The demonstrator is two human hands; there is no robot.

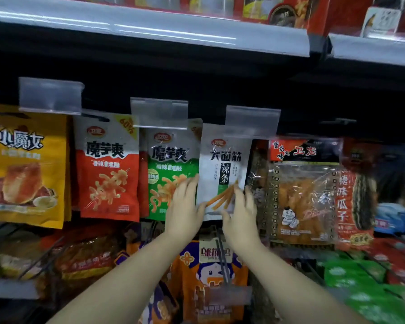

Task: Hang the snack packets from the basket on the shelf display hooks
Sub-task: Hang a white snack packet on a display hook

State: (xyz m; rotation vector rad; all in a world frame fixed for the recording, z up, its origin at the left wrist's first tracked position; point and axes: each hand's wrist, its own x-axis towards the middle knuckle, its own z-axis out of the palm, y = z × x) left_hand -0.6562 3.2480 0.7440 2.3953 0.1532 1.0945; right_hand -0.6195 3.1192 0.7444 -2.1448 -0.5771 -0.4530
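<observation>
My left hand (185, 206) & right hand (240, 215) flank the middle hanging packet (223, 164)'s bottom; two packets (108, 169) hang to its left, clear pack (304, 197) right.

We counted three clear price-tag holders (159, 112) in the hanging row. Left of the white packet (222, 169) hung three front packets — one yellow (25, 167), one red (108, 169), one green (171, 169). Right of it we saw one clear-windowed pack (302, 197). Two hands (185, 206) reached in.
</observation>
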